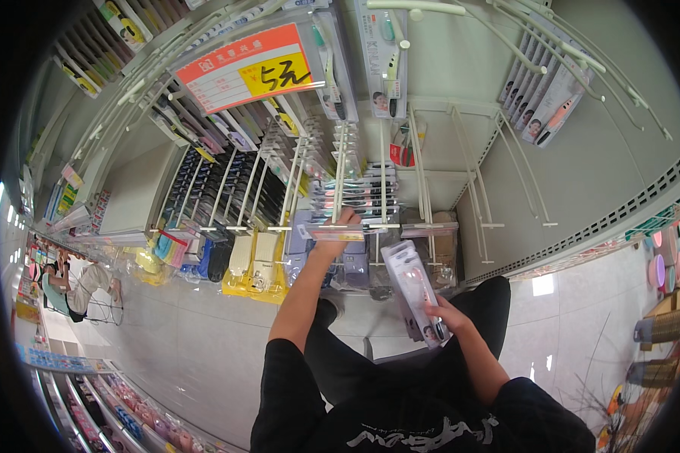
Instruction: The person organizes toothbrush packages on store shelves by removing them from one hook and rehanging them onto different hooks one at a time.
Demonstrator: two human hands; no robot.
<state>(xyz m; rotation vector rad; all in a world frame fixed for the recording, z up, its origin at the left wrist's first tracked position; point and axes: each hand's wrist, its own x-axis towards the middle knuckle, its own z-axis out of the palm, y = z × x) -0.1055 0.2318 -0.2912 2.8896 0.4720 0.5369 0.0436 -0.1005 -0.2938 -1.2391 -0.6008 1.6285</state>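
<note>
My right hand [452, 315] grips a small stack of long clear blister packs [413, 283], tilted over my right thigh. Each seems to hold a slim-handled personal-care tool whose exact kind I cannot tell. My left hand [340, 235] reaches in at the front of a white display hook [340, 175]. A clear label holder [335, 233] crosses in front of it and partly hides the fingers. Just behind those fingers hangs a row of similar packs [354, 195] with pink and teal handles. Whether the left fingers grip anything is unclear.
Many white hooks jut toward me, some with bare ends [493, 225]. A large price sign [249, 68] hangs at upper left. Packaged slippers [255, 263] hang low. Right of them stands a perforated shelf edge [578, 221]. Another person [68, 289] sits at far left.
</note>
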